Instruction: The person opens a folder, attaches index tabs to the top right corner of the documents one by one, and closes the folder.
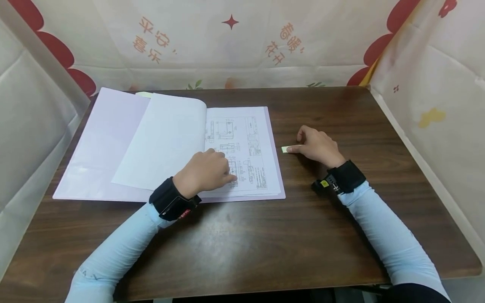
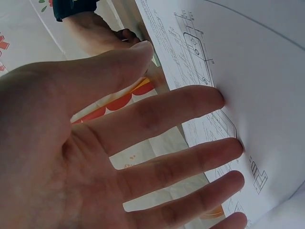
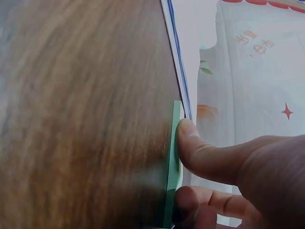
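A lavender folder [image 1: 94, 143] lies spread on the table, its right side showing a sheet with technical drawings [image 1: 236, 126]. The fingertips of my left hand [image 1: 206, 170] rest on this sheet, fingers straight and spread in the left wrist view. To the right of the folder, my right hand [image 1: 320, 145] holds a small pad of green sticky notes [image 1: 285, 149] close to the tabletop. In the right wrist view, the thumb [image 3: 193, 145] lies along the pad's face and the other fingers are curled near its lower end.
A turned white page [image 1: 163, 143] curves over the folder's left side, with a pale green piece [image 1: 144, 94] poking out at its top. The brown wooden table [image 1: 235, 252] is enclosed by printed white cloth [image 1: 231, 50] at the back and sides.
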`<move>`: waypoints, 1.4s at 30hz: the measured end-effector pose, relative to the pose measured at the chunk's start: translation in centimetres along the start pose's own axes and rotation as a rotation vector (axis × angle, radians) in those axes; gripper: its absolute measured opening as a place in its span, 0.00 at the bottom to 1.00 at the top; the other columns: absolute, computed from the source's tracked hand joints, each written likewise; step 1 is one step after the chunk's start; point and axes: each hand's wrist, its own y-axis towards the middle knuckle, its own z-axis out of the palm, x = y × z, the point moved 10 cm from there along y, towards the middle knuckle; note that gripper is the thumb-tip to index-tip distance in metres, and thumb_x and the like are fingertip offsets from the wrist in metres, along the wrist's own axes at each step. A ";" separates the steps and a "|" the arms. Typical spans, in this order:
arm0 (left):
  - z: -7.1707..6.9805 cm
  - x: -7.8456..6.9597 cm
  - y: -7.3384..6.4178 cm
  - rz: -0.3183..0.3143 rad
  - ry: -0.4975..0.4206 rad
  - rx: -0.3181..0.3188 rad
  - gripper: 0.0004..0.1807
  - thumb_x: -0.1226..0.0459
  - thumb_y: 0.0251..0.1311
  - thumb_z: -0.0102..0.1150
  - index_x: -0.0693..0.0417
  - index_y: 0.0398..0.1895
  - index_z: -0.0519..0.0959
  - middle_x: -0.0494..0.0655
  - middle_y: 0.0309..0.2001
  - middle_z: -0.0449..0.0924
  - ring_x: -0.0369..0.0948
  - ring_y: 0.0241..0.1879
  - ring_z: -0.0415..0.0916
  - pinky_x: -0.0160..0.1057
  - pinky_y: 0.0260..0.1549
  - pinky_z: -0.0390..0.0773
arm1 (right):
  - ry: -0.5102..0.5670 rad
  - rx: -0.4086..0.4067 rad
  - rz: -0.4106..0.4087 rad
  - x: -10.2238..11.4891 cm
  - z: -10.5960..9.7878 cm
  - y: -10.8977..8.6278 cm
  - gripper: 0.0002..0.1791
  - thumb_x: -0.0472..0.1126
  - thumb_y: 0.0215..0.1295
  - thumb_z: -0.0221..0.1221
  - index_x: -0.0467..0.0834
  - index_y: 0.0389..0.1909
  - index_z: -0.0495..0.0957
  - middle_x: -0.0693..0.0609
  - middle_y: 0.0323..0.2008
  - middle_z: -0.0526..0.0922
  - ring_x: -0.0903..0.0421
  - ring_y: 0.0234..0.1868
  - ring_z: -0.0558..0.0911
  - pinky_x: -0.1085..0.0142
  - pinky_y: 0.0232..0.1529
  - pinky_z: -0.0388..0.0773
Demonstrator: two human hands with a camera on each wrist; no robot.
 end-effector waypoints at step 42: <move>1.5 -7.7 10.7 0.119 0.240 0.121 0.30 0.44 0.73 0.55 0.40 0.74 0.71 0.49 0.72 0.70 0.49 0.62 0.73 0.49 0.56 0.79 | 0.315 0.242 -0.210 -0.5 0.4 0.5 0.07 0.35 0.73 0.60 0.39 0.48 0.76 0.41 0.31 0.82 0.49 0.27 0.81 0.61 0.31 0.78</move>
